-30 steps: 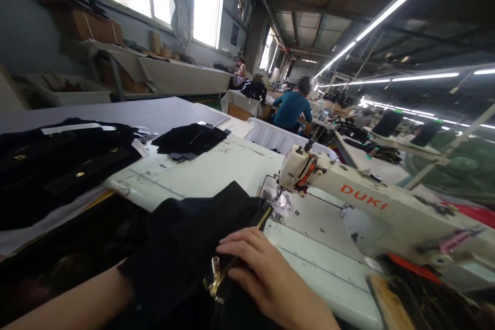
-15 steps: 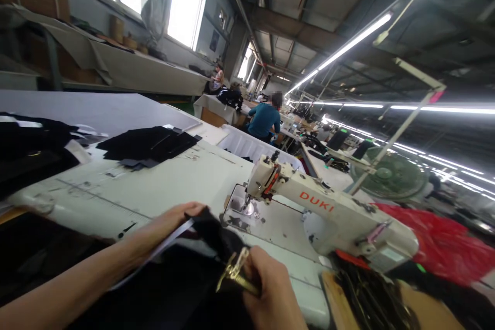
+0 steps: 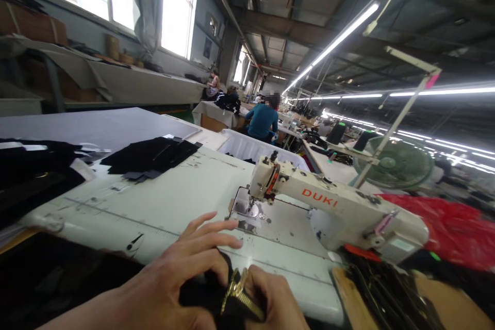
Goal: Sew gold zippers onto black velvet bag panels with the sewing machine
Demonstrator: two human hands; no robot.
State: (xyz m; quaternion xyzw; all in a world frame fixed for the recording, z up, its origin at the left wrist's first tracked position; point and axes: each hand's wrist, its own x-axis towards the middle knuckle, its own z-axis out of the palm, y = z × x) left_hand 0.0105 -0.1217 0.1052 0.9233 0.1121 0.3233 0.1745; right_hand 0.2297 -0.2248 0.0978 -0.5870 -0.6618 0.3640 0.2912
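Observation:
My right hand (image 3: 276, 299) is closed on the end of a gold-toothed zipper (image 3: 242, 294) set in black fabric (image 3: 197, 294), low in the middle of the view. Beside it, my left hand (image 3: 181, 268) has its outer fingers stretched apart over the table edge. Its index finger bends down onto the black fabric, with the thumb lower and apart from it. Just beyond both hands stands a white sewing machine (image 3: 328, 206), its needle area (image 3: 251, 209) free of fabric. Much of the fabric is hidden behind my hands.
Black fabric pieces (image 3: 150, 157) lie stacked on the pale table (image 3: 154, 206), with a darker heap (image 3: 34, 170) at left. A white bin (image 3: 247, 147) stands behind the machine. Zippered pieces (image 3: 379, 289) and red plastic (image 3: 436, 221) are at right. A person (image 3: 263, 121) sits farther back.
My left hand has let go of the fabric's white-edged part and come in beside the zipper, fingers spreading. The fabric has sunk lower. My right hand keeps its hold.

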